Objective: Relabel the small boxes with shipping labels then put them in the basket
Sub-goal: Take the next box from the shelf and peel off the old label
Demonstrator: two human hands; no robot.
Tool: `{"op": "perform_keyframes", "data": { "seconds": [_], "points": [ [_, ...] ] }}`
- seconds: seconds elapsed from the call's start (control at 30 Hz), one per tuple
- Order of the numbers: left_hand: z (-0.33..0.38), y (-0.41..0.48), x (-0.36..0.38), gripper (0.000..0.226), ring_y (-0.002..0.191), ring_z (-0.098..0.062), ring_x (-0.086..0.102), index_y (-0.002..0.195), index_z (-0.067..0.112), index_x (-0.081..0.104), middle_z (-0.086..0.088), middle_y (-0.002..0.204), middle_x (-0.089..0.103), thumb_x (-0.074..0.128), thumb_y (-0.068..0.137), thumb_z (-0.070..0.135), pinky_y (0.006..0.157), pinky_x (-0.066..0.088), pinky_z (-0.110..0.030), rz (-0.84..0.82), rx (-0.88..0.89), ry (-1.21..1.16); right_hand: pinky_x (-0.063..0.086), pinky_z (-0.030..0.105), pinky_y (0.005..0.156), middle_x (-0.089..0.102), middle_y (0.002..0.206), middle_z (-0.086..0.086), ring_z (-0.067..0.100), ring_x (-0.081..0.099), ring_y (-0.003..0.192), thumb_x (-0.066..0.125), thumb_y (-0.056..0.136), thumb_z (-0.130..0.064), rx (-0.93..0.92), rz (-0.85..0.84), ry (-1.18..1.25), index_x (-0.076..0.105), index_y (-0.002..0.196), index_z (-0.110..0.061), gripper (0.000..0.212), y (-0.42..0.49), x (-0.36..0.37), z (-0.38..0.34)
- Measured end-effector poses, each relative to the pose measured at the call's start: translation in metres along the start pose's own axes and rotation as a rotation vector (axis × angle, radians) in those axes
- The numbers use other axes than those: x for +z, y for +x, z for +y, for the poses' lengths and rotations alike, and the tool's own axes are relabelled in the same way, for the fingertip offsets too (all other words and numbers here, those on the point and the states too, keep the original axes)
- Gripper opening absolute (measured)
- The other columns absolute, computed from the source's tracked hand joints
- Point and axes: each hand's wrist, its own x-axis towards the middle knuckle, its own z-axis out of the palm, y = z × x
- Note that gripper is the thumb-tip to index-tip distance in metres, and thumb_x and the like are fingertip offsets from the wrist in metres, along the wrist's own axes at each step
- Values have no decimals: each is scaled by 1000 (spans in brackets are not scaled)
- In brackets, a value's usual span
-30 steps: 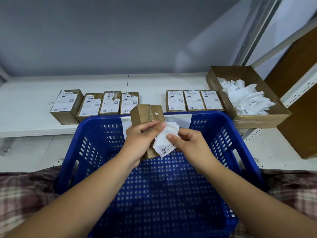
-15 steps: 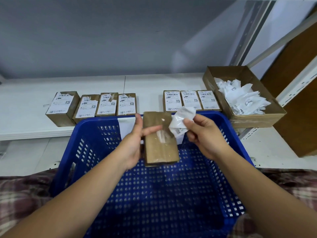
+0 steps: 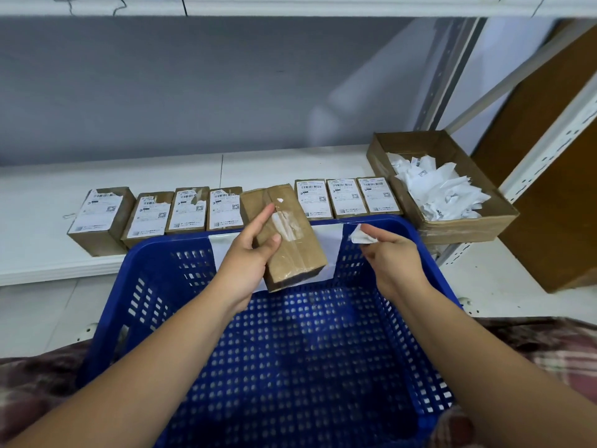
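My left hand (image 3: pixel 247 258) grips a small brown cardboard box (image 3: pixel 292 245) over the far end of the blue plastic basket (image 3: pixel 148 286). The box's top is bare, with only white scraps of a torn-off label left on it. My right hand (image 3: pixel 392 260) pinches a crumpled white label (image 3: pixel 360 236) above the basket's far right rim. Several labelled small boxes (image 3: pixel 189 210) stand in a row on the white shelf (image 3: pixel 38 195) behind the basket, with three more labelled boxes (image 3: pixel 345 197) to the right of the held one.
An open cardboard tray (image 3: pixel 452 227) holding a heap of crumpled white labels (image 3: pixel 439 189) sits on the shelf at the right. A white paper sheet (image 3: pixel 326 237) hangs on the basket's far wall. Brown board leans at far right. Plaid cloth lies under the basket.
My right hand has pulled the torn label off the box and moved it right, crumpled. My left hand has turned the box so its bare top faces up.
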Motion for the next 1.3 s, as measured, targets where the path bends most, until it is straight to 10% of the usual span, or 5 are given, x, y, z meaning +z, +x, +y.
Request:
{"op": "perform_keyframes", "data": {
  "seconds": [0.27, 0.67, 0.97, 1.3],
  "points": [
    [-7, 32, 16, 51, 111, -11, 60, 122, 53, 47, 6, 138, 51, 49, 98, 9, 101, 47, -41, 34, -58, -6, 44, 36, 107, 66, 123, 3, 18, 59, 117, 72, 88, -21, -87, 91, -31, 66, 121, -11, 36, 46, -1, -6],
    [-22, 88, 50, 51, 112, -11, 59, 135, 44, 45, 7, 132, 54, 49, 98, 9, 92, 49, -25, -27, -119, 74, 43, 26, 57, 58, 75, 2, 15, 53, 66, 61, 95, -21, -391, 421, -507, 50, 116, -19, 24, 128, -42, -37],
    [-29, 117, 71, 49, 111, -13, 59, 136, 44, 44, 7, 132, 55, 47, 99, 12, 81, 51, -22, -27, -174, 100, 32, 34, 112, 49, 142, 11, 25, 46, 130, 55, 97, -12, -549, 464, -896, 55, 133, -5, 36, 180, -91, -29],
    [-37, 130, 80, 48, 93, -5, 63, 136, 44, 43, 11, 118, 58, 46, 100, 13, 72, 54, -23, -10, -218, 94, 19, 48, 114, 50, 140, 16, 34, 32, 137, 34, 98, -58, -320, 327, -1373, 38, 141, -10, 65, 193, -105, 7]
  ]
}}
